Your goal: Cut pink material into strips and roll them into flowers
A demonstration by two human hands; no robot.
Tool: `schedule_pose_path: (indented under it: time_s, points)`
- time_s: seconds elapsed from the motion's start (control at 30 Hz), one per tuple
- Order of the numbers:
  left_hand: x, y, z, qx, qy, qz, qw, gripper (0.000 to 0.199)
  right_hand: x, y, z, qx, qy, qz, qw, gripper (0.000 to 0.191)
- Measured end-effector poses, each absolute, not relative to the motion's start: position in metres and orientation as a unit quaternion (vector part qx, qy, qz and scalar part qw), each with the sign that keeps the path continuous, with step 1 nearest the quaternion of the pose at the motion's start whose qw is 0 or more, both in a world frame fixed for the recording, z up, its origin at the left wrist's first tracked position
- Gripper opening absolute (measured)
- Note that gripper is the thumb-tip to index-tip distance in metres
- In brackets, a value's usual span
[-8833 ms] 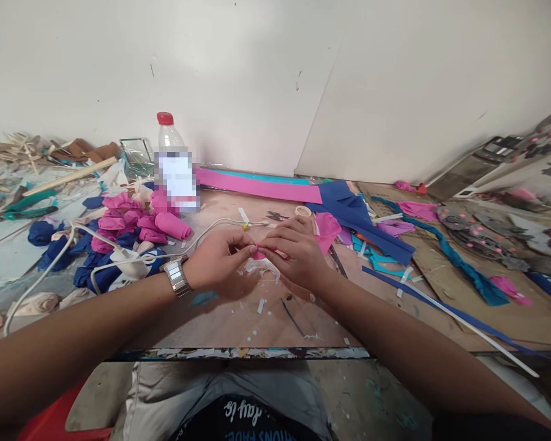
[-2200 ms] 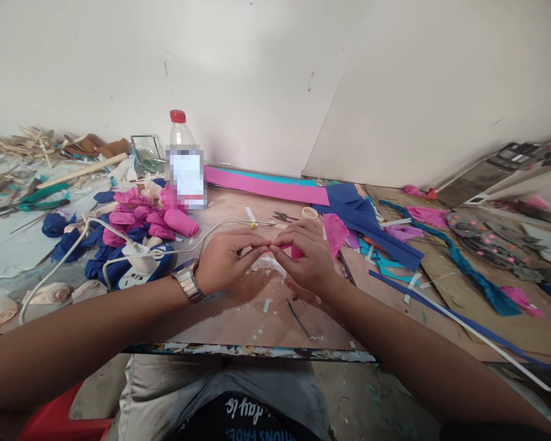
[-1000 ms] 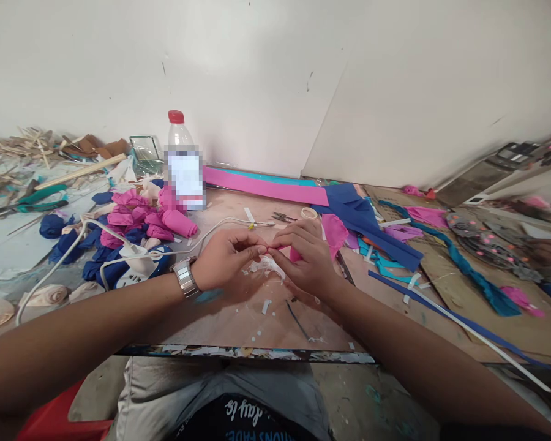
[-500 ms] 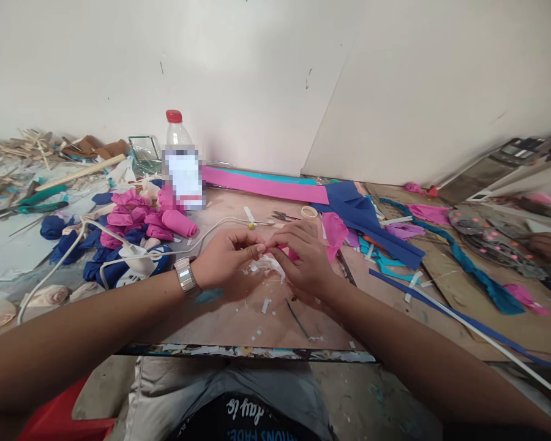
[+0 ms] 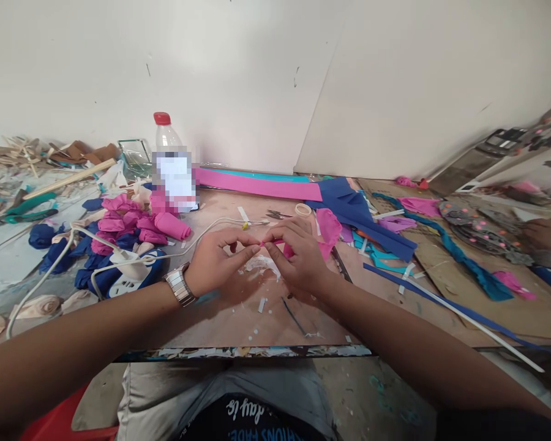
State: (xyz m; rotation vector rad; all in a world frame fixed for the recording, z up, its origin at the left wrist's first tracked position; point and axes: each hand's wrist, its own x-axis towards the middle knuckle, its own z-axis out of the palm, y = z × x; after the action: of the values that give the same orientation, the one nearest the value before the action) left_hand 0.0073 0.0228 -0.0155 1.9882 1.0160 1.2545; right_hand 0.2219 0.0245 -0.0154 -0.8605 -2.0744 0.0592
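Observation:
My left hand (image 5: pixel 220 257), with a metal watch on its wrist, pinches the end of a pink strip between thumb and forefinger. Close against it, my right hand (image 5: pixel 296 254) is closed on the same pink strip (image 5: pixel 328 229), whose wide part comes out past the fingers on the right. The fingertips of both hands nearly meet. Under them, a whitish scrap (image 5: pixel 264 264) lies on the table (image 5: pixel 179 331). Much of the strip is hidden by my right hand.
Pink and blue fabric rolls (image 5: pixel 128 220), a white power strip (image 5: pixel 133 272) and a bottle (image 5: pixel 165 131) are at left. Behind lie a long pink strip (image 5: pixel 257 185), scissors (image 5: pixel 278 214) and a tape ring (image 5: pixel 302 209). Another person's hand (image 5: pixel 544 236) is at far right.
The view has shifted slightly to the right. Both hands remain together at the pink strip, with a little more of it showing between the fingertips.

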Motion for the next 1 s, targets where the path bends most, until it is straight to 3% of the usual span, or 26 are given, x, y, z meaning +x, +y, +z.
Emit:
schedule_pose_path:
  time_s: [0.53, 1.0]
  points:
    - [0.0085, 0.0240, -0.0198, 0.710, 0.389, 0.453, 0.373, 0.020, 0.2219, 0.0255, -0.0197, -0.350, -0.831, 0.031, 0.432, 0.007]
    - [0.0074, 0.0233, -0.0173, 0.748, 0.379, 0.454, 0.301, 0.018, 0.2221, 0.0272, -0.0194, -0.333, -0.834, 0.023, 0.438, 0.006]
